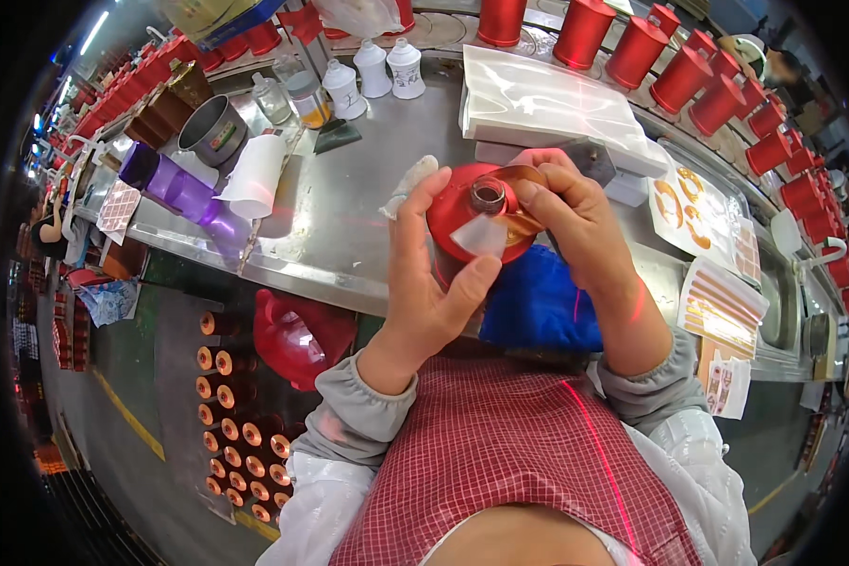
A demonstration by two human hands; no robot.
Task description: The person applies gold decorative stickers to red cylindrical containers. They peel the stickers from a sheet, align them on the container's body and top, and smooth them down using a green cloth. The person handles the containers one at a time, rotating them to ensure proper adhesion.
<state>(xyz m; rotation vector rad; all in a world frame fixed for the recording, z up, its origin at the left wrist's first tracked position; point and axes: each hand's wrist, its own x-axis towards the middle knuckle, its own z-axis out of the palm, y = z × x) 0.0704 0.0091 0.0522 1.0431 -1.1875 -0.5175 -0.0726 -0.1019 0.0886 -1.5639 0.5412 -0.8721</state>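
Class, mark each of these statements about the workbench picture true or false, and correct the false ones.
1. Both hands hold a red bottle. True: the left hand and right hand grip the red bottle.
2. The bottle's neck is capped. False: the neck is open.
3. A blue cloth lies under the right hand. True: the blue cloth is there.
4. The tubes along the far edge are green. False: the red tubes are red.
5. The white bottles lie on their sides. False: the white bottles stand upright.
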